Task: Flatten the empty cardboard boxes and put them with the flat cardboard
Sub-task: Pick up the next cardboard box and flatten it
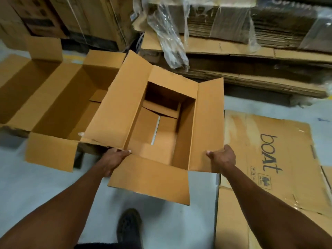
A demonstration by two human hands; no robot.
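both hands, left hand (115, 159) and right hand (221, 159), grip the open box (161, 126), not flattened yet. second box (53, 90) waits, flat cardboard (280, 150) alongside.

A pale grey floor (45, 178) with a dull sheen spreads across a dim storage space. Along the far side stand printed cartons (45, 17) in shadow, and beside them bundled goods sit under torn clear plastic wrap (168, 36). Light falls soft and even, strongest on the near floor.
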